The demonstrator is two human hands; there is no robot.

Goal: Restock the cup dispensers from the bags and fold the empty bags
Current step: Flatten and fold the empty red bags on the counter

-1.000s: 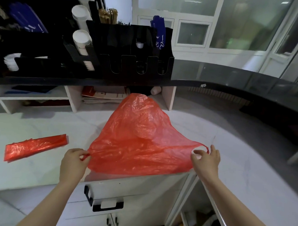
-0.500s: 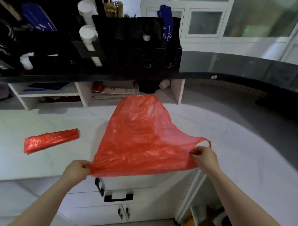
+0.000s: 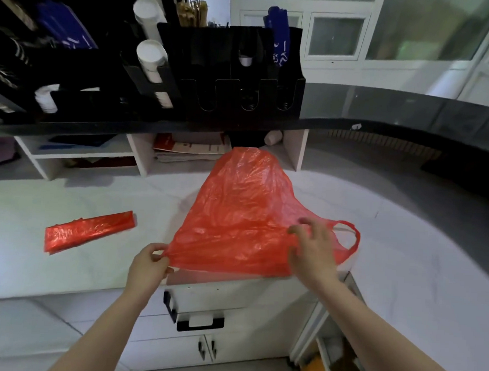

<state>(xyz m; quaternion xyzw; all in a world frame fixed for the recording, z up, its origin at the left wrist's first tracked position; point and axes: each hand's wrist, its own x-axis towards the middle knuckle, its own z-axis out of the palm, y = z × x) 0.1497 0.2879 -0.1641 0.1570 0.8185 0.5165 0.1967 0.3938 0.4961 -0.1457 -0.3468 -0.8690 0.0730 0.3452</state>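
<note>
Two hands are at one bag, seen from the head camera looking down over the white table (image 3: pixel 40 204). The red bag (image 3: pixel 242 213) lies spread flat in front of the person. Its wide end runs left to right along the near edge of the table, and its narrow end points away toward the shelving under the black cup dispenser (image 3: pixel 228 72).

The left hand (image 3: pixel 147 268) pinches the near left corner of the bag between thumb and fingers, and the plastic there is drawn taut. The right hand (image 3: pixel 313 253) is over the bag's right side with its fingers spread and gripping nothing. It is blurred, so I cannot tell whether the palm presses the plastic or hovers just above it. Just to its right the handle loop (image 3: pixel 347 237) lies free on the table, and no hand holds it.

The bag's long axis runs straight away from the person, roughly midway between the two arms. By my reading, the next fold would carry one side across that line onto the other. The left hand already has its corner, and the right hand is the nearer one to the loose handle.

Well to the left, apart from all this, a folded red bag (image 3: pixel 88 230) lies as a flat strip, which suggests the shape being aimed for. White cups (image 3: pixel 151 55) already show in the dispenser's tubes.
</note>
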